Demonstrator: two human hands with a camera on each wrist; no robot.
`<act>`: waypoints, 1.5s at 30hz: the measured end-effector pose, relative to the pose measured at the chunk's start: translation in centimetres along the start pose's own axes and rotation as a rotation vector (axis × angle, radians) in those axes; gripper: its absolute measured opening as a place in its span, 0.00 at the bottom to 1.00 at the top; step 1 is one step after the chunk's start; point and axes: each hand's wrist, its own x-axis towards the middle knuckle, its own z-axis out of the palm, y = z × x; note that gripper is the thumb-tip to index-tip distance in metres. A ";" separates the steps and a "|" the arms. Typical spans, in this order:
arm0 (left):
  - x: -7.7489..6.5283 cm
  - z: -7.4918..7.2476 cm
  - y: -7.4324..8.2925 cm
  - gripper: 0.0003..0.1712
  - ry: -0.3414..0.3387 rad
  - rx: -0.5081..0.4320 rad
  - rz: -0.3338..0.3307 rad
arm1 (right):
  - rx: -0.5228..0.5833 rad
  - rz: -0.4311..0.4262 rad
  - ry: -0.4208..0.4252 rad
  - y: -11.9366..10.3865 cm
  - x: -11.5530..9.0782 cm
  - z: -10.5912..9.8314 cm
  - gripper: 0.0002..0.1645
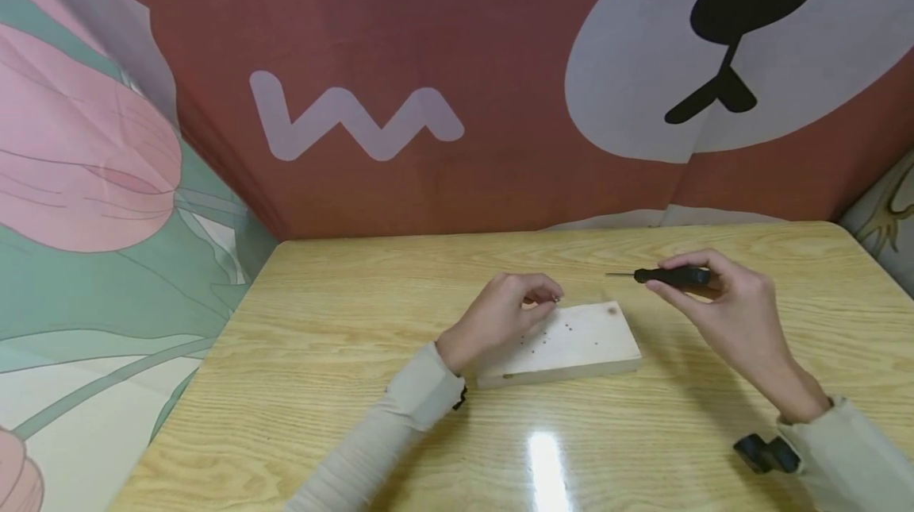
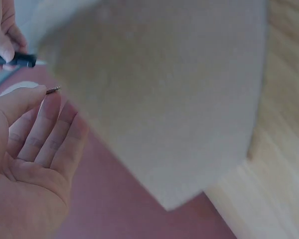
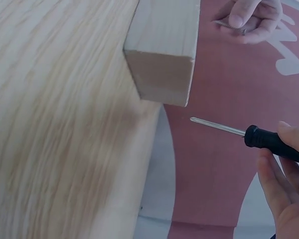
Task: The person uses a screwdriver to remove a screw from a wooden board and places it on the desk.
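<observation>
Between thumb and index finger, my left hand [image 1: 503,306] pinches a small metal screw [image 2: 53,90], just above the far left part of a pale wooden block [image 1: 607,329]. Several small dark dots mark the block's top face, and it lies flat on the table. To the right of the block, my right hand [image 1: 743,313] holds a screwdriver [image 1: 671,276] by its black handle, up off the table. The bare metal shaft [image 3: 217,125] points left toward the other hand, with its tip touching nothing.
The light wood-grain table [image 1: 321,385] carries the block. Behind it hangs a red-brown cloth backdrop [image 1: 428,194] with a cartoon face, and a flowered cloth [image 1: 93,274] hangs on the left. A black wrist device [image 1: 767,453] sits at the right sleeve.
</observation>
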 end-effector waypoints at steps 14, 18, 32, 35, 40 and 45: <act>-1.4 -2.5 -2.8 0.12 0.060 -0.083 -0.019 | -0.049 0.004 0.011 2.2 -0.3 -1.1 0.23; -2.0 -3.2 -3.7 0.12 0.085 -0.066 -0.028 | -0.053 -0.007 0.018 2.8 -0.3 -1.3 0.24; -3.6 -5.6 -6.9 0.12 0.183 -0.007 -0.042 | -0.066 0.029 0.009 4.1 -0.5 -1.8 0.23; -4.0 -6.0 -7.5 0.12 0.200 0.000 -0.052 | -0.051 0.040 0.007 4.3 -0.5 -1.7 0.22; -4.5 -6.5 -8.1 0.12 0.219 0.011 -0.069 | -0.022 0.065 -0.001 4.6 -0.5 -1.7 0.22; -4.8 -6.8 -8.6 0.12 0.221 0.036 -0.083 | -0.026 0.076 -0.010 5.0 -0.6 -1.6 0.22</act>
